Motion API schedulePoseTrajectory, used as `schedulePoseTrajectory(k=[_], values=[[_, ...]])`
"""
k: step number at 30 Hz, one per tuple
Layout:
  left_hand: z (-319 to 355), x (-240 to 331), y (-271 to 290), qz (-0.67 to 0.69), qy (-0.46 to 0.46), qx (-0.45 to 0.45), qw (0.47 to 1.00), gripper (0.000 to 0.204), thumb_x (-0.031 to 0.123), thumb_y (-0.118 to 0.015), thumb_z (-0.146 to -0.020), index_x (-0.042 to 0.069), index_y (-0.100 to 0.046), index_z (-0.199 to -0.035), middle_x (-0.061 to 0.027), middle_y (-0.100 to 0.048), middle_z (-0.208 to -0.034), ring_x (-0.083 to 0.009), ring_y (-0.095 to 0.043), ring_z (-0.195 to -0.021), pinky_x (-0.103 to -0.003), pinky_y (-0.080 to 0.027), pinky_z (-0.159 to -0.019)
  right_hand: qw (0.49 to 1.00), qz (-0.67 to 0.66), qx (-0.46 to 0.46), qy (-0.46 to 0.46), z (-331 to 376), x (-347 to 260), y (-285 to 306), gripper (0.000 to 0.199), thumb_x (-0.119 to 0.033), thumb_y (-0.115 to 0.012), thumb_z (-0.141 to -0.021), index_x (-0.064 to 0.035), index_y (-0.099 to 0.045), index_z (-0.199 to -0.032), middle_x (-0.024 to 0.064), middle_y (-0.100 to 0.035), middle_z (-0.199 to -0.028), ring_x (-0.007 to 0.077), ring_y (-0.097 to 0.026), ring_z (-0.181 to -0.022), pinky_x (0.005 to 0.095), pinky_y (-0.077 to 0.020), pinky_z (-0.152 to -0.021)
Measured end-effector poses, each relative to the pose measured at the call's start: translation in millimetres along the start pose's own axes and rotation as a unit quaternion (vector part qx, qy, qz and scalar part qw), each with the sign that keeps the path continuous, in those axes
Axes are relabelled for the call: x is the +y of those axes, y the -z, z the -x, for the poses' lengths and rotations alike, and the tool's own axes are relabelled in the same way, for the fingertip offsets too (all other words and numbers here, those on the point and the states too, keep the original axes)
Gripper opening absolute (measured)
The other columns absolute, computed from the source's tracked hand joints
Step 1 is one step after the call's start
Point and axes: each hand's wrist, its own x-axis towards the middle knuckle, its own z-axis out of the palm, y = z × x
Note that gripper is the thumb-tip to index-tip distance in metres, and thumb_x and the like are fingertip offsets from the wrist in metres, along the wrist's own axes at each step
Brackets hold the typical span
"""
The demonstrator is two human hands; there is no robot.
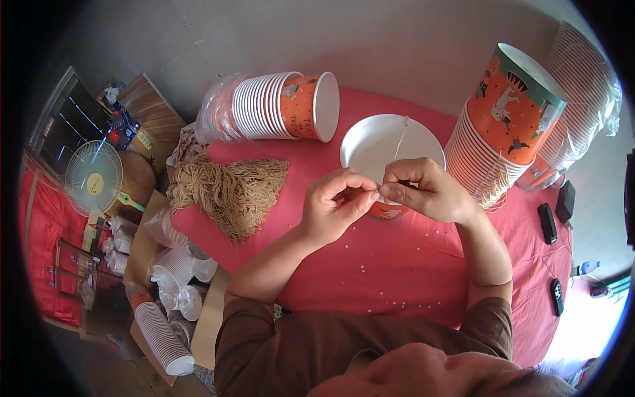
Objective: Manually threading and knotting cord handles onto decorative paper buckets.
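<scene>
Person's head (pixel 410 370) nearest; L hand (pixel 336 200), R hand (pixel 433 190) pinching string (pixel 401 140) at wht-lined bucket (pixel 364 142); cardbd box (pixel 210 324) w/ tub stacks (pixel 173 270).

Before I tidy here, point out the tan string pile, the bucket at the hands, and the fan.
String pile (pixel 231 193), head view: its middle.
Bucket (pixel 372 145), head view: white inside.
Fan (pixel 95 183), head view: yellow hub.

Open low across the near part of the red cloth-covered surface (pixel 324 291), over small white specks (pixel 362 269). Blocked left by a shaggy tan string heap (pixel 228 192), ahead by a white-lined orange paper bucket (pixel 370 147), right by a tall stack of orange-and-white paper buckets (pixel 499 129).
</scene>
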Motion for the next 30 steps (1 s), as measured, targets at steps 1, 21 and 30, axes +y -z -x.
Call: schedulePoseTrajectory(k=[1,21,30], values=[[1.6,0.4,1.0,0.041,0.041,-0.011,0.998,0.006,-0.001,-0.068,-0.09,0.0,-0.064,-0.095,-0.0001,-0.062,-0.083,-0.002,-0.054,-0.067,-0.019,-0.044,-0.057,1.0,0.0,0.0,0.0,0.2,-0.5,0.3,0.024,-0.013,-0.06,-0.099,0.001,-0.059,-0.079,-0.0011,-0.055,-0.062,0.0061,-0.05,-0.057,0.0248,-0.0407,-0.051],[-7.8,4.1,13.9,0.378,0.313,-0.015,0.871,0.008,0.011,-0.059,-0.093,0.003,-0.058,-0.094,0.0044,-0.047,-0.07,-0.0017,-0.034,-0.051,-0.018,-0.026,-0.044,0.961,0.15,0.137,0.188,-4.8,9.2,-21.7,0.017,0.009,-0.066,-0.084,-0.0004,-0.061,-0.097,0.0061,-0.065,-0.088,0.0122,-0.064,-0.067,0.0249,-0.0485,-0.055],[-5.2,-1.1,14.3,0.434,0.333,-0.004,0.837,0.007,0.009,-0.057,-0.094,0.004,-0.06,-0.097,0.0049,-0.044,-0.067,-0.0035,-0.034,-0.048,-0.019,-0.023,-0.041,0.951,0.181,0.155,0.197,-4.9,1.8,-23.8,0.019,0.008,-0.068,-0.08,-0.0008,-0.063,-0.096,0.0078,-0.065,-0.087,0.0181,-0.068,-0.074,0.0278,-0.0537,-0.059]])
